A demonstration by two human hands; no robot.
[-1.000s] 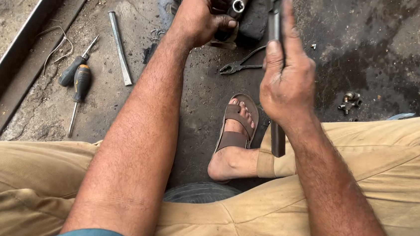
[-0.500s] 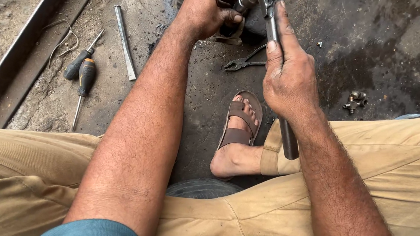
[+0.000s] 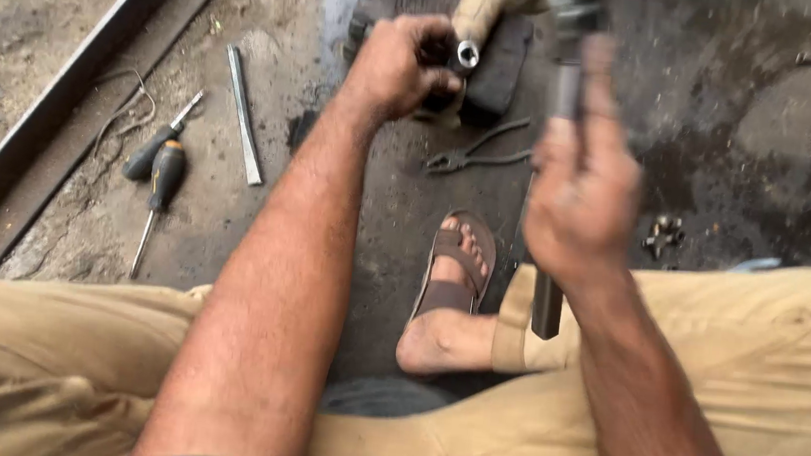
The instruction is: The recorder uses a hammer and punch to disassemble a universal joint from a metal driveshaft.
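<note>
Steel tool (image 3: 558, 173), long axis near-to-far, clamped in right hand (image 3: 582, 189); left hand (image 3: 394, 68) closed on small metal part (image 3: 464, 57) just left of its head

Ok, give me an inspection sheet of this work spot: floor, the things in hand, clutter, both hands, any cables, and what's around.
Surface: dark, stained concrete floor, dusty at the left.
Job's things: small metal socket on a dark part; long dark metal tool, blurred.
Clutter: pliers, two screwdrivers, flat metal strip, small metal fittings.
Grippers: left hand grips at the socket; right hand closed round the tool's shaft.
Cables: thin bent wire by the rail.
Surroundings: metal rail at left; sandalled foot; tan trousers.
</note>
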